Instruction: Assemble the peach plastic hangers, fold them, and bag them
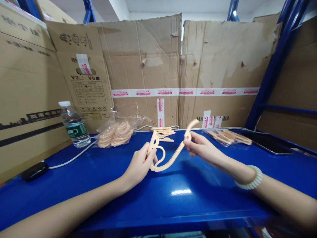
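Note:
Above the blue table [178, 205], a beige folding clothes hanger [170, 162] is held between my two hands, partly unfolded. My left hand [140, 163] is closed around its left section, near a looped part. With thumb and fingers, my right hand [200, 147] pinches the far end of the long curved arm, which angles up to the right. Just behind, several similar beige folded hangers [164, 135] lie in a small pile. To the left of it sits a clear plastic bag [116, 134] of beige pieces.
At the left stand a water bottle [75, 129] and a black device [35, 170] with a white cable [74, 158]. At the right lie another bag of beige pieces [228, 136] and a dark phone [271, 144]. Cardboard sheets [146, 66] wall the back, between blue posts [274, 66].

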`<state>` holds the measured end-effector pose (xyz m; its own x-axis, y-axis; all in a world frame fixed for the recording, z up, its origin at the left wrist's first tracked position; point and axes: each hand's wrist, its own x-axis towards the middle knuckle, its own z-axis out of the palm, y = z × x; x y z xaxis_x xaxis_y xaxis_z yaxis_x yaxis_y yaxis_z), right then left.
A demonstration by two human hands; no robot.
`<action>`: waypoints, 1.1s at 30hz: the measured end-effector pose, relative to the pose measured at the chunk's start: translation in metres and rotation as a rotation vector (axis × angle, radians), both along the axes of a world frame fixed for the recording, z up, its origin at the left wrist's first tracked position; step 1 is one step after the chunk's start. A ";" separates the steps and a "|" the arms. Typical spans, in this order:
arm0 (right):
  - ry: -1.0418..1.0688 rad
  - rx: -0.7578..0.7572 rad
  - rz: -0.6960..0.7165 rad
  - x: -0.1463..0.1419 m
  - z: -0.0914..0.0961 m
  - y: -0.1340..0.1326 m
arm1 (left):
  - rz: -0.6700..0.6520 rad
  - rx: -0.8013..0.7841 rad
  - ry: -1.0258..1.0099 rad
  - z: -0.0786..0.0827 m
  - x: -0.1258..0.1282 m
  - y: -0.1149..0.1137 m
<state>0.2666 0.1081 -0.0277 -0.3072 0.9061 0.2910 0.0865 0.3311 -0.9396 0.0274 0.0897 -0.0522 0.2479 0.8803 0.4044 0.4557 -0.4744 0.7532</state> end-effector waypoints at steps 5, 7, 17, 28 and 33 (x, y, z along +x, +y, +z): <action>0.097 -0.063 0.125 -0.002 0.001 -0.001 | -0.174 -0.094 -0.023 0.007 0.001 -0.004; 0.101 -0.049 0.143 -0.006 -0.003 -0.004 | -0.284 -0.173 -0.060 0.009 0.003 -0.005; -0.402 0.560 0.205 -0.008 -0.016 -0.016 | -0.419 -0.449 -0.095 0.001 0.011 -0.010; -0.623 0.848 0.305 -0.001 -0.010 -0.019 | -0.365 -0.053 0.269 0.004 0.013 -0.022; -0.818 1.094 0.239 -0.003 -0.007 -0.022 | -0.352 0.045 0.377 -0.001 0.012 -0.020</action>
<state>0.2638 0.0862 -0.0344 -0.8469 0.2382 0.4754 0.3185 0.9432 0.0949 0.0396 0.0697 -0.0531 0.6621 0.7009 0.2653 0.4981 -0.6761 0.5430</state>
